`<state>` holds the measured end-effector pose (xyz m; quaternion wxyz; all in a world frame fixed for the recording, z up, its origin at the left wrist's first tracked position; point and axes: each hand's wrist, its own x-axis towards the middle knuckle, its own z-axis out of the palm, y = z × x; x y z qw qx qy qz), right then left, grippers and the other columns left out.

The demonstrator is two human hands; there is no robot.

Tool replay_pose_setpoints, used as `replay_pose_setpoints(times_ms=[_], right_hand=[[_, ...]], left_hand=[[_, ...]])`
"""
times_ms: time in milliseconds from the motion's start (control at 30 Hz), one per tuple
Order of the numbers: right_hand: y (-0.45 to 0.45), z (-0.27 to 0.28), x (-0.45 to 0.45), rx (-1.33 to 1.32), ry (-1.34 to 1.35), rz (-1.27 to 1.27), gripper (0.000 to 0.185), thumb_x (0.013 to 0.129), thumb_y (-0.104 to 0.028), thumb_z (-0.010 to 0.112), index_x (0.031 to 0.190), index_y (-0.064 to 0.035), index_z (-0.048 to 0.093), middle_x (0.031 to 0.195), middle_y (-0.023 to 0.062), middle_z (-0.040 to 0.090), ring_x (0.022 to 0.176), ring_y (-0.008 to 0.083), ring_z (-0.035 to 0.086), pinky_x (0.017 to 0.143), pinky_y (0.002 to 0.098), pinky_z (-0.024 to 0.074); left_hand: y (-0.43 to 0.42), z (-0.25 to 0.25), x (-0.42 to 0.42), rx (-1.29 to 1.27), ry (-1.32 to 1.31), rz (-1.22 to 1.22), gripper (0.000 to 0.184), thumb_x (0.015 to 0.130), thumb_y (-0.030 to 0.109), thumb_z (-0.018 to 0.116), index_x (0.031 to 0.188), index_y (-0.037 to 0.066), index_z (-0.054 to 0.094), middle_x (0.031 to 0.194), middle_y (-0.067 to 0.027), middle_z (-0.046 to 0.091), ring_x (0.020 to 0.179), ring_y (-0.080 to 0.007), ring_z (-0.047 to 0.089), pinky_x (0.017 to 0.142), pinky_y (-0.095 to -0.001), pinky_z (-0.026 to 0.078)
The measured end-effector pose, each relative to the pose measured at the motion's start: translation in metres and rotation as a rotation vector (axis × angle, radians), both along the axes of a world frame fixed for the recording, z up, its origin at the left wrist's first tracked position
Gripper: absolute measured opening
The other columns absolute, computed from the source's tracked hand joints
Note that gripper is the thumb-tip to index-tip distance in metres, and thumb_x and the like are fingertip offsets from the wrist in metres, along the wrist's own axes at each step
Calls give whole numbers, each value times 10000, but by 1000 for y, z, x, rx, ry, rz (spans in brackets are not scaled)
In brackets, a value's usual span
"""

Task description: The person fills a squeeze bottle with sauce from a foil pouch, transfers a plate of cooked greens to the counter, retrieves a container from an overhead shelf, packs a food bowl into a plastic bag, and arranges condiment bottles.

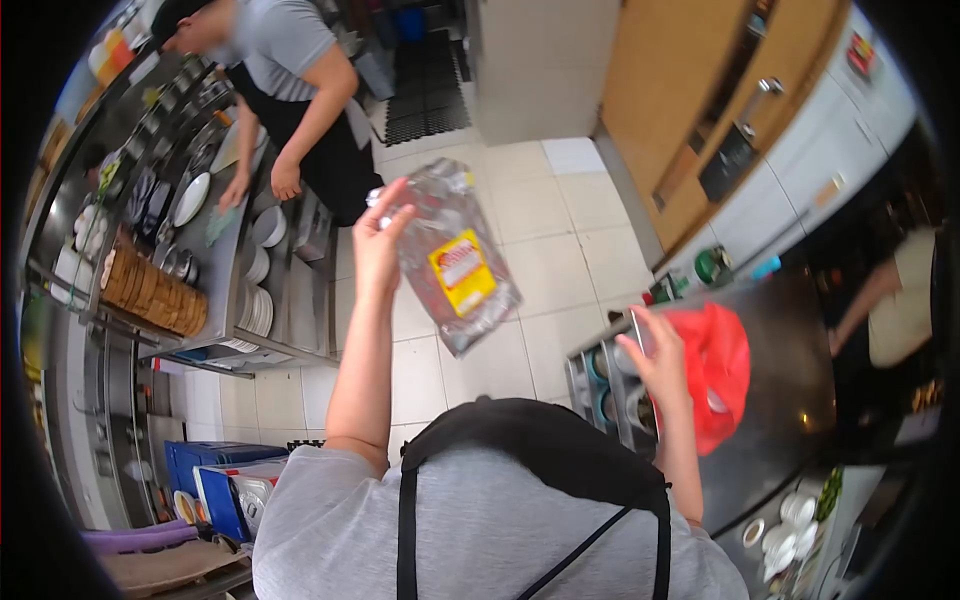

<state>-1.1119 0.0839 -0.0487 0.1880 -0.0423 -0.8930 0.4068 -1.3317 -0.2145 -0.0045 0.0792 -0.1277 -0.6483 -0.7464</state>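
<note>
My left hand (pixel 378 240) is raised over the floor, its fingers pinching the top of a clear plastic bag (pixel 415 215). The bag hangs crumpled and tilted, with a yellow and red label (pixel 462 272) on its front; the print is too blurred to read. My right hand (pixel 660 355) is at the steel counter on the right, thumb and fingers around the thin raised edge of what looks like a metal lid (pixel 650 400). Beside that edge sits a metal holder (pixel 583 380) with several round cups in it. A red plastic bag (pixel 715 365) lies just right of my hand.
At left, a co-worker (pixel 300 90) reaches over a steel shelf unit (pixel 225 290) with plates, bowls and stacked bread slices (pixel 150 290). Another person's arm (pixel 868 300) reaches in at far right. A green bottle (pixel 712 265) stands behind the counter (pixel 780 400). Blue boxes (pixel 205 460) stand lower left.
</note>
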Motion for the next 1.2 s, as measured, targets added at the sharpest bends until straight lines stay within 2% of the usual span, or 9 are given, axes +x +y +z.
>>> replay_pose_setpoints(times_ms=[100, 300, 600, 767, 900, 1000, 1067, 1133, 1200], right_hand=[[-38, -19, -88, -151, -62, 110, 509, 704, -173, 669, 1151, -33, 471, 1047, 141, 546, 968, 248, 530, 815, 326, 414], [-33, -60, -223, -1198, -393, 197, 454, 832, -121, 535, 1242, -37, 358, 1068, 112, 544, 954, 185, 554, 772, 326, 479], [60, -56, -435, -1344, -361, 393, 394, 805, -3, 515, 1181, -10, 398, 989, 119, 575, 850, 190, 602, 664, 317, 549], [85, -42, -602, -1253, -412, 389, 373, 801, 17, 500, 1163, -13, 416, 968, 111, 582, 825, 181, 604, 646, 296, 548], [81, -58, -745, -1142, -445, 379, 367, 802, 30, 486, 1160, -14, 418, 953, 100, 583, 800, 169, 604, 630, 279, 545], [63, -78, -858, -1052, -457, 404, 381, 788, 23, 502, 1158, -30, 429, 939, 93, 581, 783, 157, 602, 606, 265, 540], [46, -96, -932, -688, -398, 319, 393, 781, 47, 480, 1159, -57, 454, 929, 80, 578, 736, 142, 587, 576, 249, 532], [25, -103, -997, -544, -342, 273, 381, 764, 46, 491, 1131, -59, 494, 861, 84, 588, 685, 137, 568, 577, 255, 502], [12, -126, -1063, -58, -158, 232, 363, 747, 24, 523, 1103, -49, 517, 788, 100, 592, 660, 156, 559, 604, 282, 473]], left_hand=[[-5, 6, -42, 157, -128, -96, 389, 727, -25, 580, 1113, 18, 548, 1169, -93, 506, 1118, -156, 419, 949, -275, 299], [24, -12, -159, 550, -377, -296, 364, 776, -52, 500, 1138, -20, 501, 1067, -123, 554, 941, -158, 543, 838, -276, 433], [97, -55, -390, 588, -507, -376, 424, 822, 55, 468, 1233, -1, 385, 1183, -124, 469, 1081, -203, 468, 901, -343, 402], [49, -99, -505, 198, -690, -53, 403, 815, 194, 535, 1190, 75, 449, 1190, -47, 445, 1114, -225, 393, 856, -396, 409], [-45, -216, -535, 139, -938, 240, 367, 743, 291, 614, 1062, 127, 538, 993, -22, 530, 854, -167, 492, 700, -360, 463], [-107, -296, -514, -348, -1129, 485, 309, 715, 293, 596, 961, 105, 594, 835, -61, 581, 803, -186, 545, 603, -361, 460], [-148, -345, -495, -975, -1114, 305, 257, 701, 304, 593, 736, 53, 631, 676, -117, 604, 676, -252, 582, 597, -361, 464], [-198, -440, -476, -1440, -1029, 133, 358, 676, 417, 623, 789, 80, 655, 792, -106, 632, 798, -252, 601, 714, -361, 460], [-207, -429, -494, -1405, -1419, -27, 429, 660, 474, 633, 852, 91, 658, 856, -100, 637, 846, -246, 599, 763, -347, 458]])
